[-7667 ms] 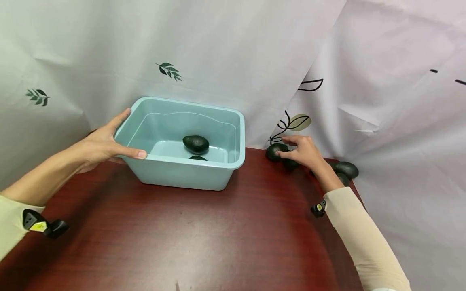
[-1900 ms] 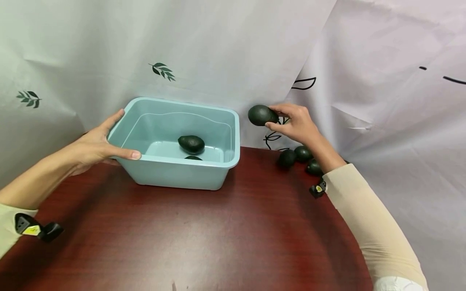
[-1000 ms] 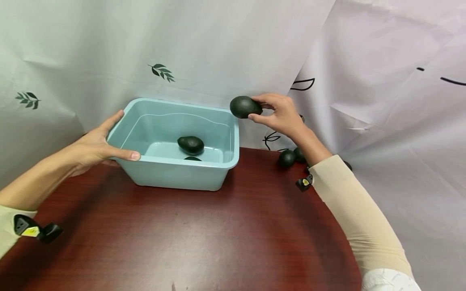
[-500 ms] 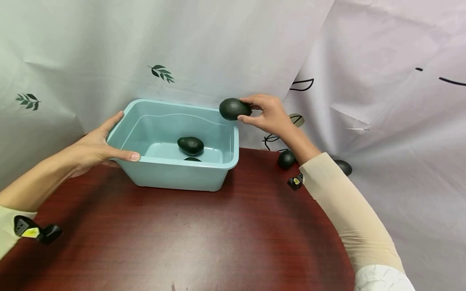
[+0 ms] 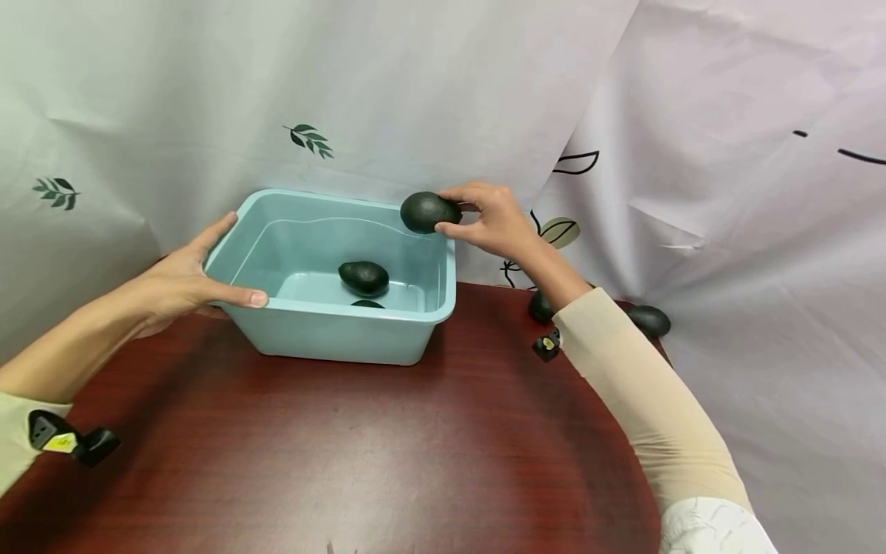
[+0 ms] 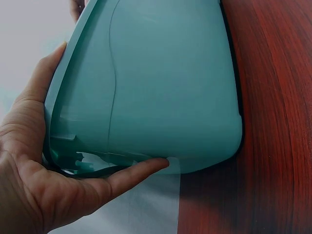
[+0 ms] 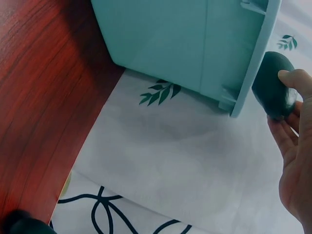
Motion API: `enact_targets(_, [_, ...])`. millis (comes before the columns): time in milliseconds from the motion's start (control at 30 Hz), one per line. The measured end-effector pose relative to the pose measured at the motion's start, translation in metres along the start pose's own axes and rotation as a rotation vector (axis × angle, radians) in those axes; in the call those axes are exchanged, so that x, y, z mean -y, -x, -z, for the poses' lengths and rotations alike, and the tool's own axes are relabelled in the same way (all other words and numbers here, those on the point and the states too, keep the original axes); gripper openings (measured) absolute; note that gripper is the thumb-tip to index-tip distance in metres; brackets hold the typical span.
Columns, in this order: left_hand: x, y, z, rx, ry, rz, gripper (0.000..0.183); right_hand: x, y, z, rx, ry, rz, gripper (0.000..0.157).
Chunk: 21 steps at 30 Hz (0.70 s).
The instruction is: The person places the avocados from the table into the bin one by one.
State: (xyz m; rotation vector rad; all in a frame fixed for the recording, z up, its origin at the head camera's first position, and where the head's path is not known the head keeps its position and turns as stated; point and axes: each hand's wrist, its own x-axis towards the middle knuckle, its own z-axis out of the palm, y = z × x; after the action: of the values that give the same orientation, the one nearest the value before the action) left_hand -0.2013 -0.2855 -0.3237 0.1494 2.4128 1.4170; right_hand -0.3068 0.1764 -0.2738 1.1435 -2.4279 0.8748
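Observation:
A light blue plastic basin (image 5: pixel 346 338) stands against the back cloth. My left hand (image 5: pixel 176 281) grips its left end, the thumb along the front rim and the fingers at the side; the left wrist view shows this hand (image 6: pixel 63 190) spanning the basin's corner. With thumb and fingertips, my right hand (image 5: pixel 494 223) holds a dark green avocado (image 5: pixel 424 212) above the basin's back right corner. In the right wrist view that avocado (image 7: pixel 272 80) appears just beyond the rim. Inside the basin lies one avocado (image 5: pixel 365 278), and a second avocado (image 5: pixel 367 304) is mostly hidden by the front wall.
On the right side of the dark red wooden table (image 5: pixel 360 462) lie more avocados, one avocado (image 5: pixel 540 308) partly behind my right forearm and another avocado (image 5: pixel 649 320) near the edge. A white leaf-print cloth (image 5: pixel 484 100) hangs behind and to the right.
My right hand has taken an avocado from the group on the right, lifted it and carried it left over the basin's back right corner. My left hand keeps its hold on the basin.

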Motion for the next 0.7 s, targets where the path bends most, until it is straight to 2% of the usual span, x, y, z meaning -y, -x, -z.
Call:
enact_targets(400, [0.001,-0.001,0.0005,0.013,-0.001,-0.004,0.139,0.0029,-0.0047,-0.0063,0.019,0.014,-0.019,0.047])
enact_targets(700, [0.0002,-0.0012,0.0002,0.014,0.007,-0.008,0.139,-0.0001,0.0005,-0.0022,0.007,-0.053,-0.07,0.044])
